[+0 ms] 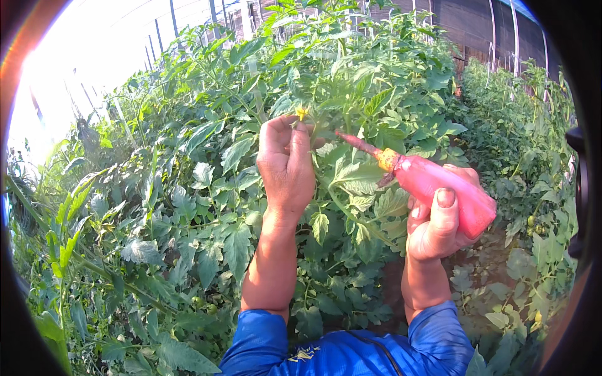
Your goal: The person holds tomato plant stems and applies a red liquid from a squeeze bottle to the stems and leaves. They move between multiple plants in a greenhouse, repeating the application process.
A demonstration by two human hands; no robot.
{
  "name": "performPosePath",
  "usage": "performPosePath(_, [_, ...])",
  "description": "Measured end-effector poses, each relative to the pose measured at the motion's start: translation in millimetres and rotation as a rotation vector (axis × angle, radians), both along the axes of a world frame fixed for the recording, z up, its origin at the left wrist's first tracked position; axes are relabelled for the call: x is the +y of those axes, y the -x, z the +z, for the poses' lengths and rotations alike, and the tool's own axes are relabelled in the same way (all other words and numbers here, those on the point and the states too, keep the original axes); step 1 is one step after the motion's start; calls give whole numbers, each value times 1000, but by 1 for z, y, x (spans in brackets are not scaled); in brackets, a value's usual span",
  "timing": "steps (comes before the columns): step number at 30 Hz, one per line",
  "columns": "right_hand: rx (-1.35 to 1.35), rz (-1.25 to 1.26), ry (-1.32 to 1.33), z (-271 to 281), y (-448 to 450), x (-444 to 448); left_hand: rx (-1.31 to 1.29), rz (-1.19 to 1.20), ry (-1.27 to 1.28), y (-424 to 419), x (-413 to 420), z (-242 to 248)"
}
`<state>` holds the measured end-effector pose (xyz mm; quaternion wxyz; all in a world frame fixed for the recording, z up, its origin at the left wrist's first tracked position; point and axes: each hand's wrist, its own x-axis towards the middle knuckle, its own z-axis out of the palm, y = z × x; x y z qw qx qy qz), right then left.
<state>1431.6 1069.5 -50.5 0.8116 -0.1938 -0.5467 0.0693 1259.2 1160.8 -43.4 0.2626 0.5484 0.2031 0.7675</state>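
Note:
Between the thumb and fingers of my left hand (288, 157) is the stalk of a yellow tomato flower (301, 113), whose bloom stands just above the thumb tip. My right hand (439, 221) grips a soft plastic squeeze bottle (437, 188) of pink liquid, held tilted. Its yellow collar (389, 160) leads to a tapered, pink-stained nozzle (360, 143), which points up and left toward the flower. A gap separates the nozzle tip from my left fingers. Tomato leaves (357, 176) hang below and between both hands.
Dense tomato plants (197, 188) fill the front and left. Another row of plants (512, 141) runs along the right, with green tomatoes (534, 225) low down. White support strings (516, 42) hang at the back before a dark wall (463, 28). Bare soil (484, 254) shows at lower right.

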Motion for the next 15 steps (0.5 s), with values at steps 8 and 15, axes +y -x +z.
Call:
performPosePath(8, [30, -74, -143, -23, -45, 8, -72, 43, -50, 33, 30, -2])
performPosePath(15, [244, 160, -72, -35, -82, 11, -169, 128, -49, 84, 73, -28])
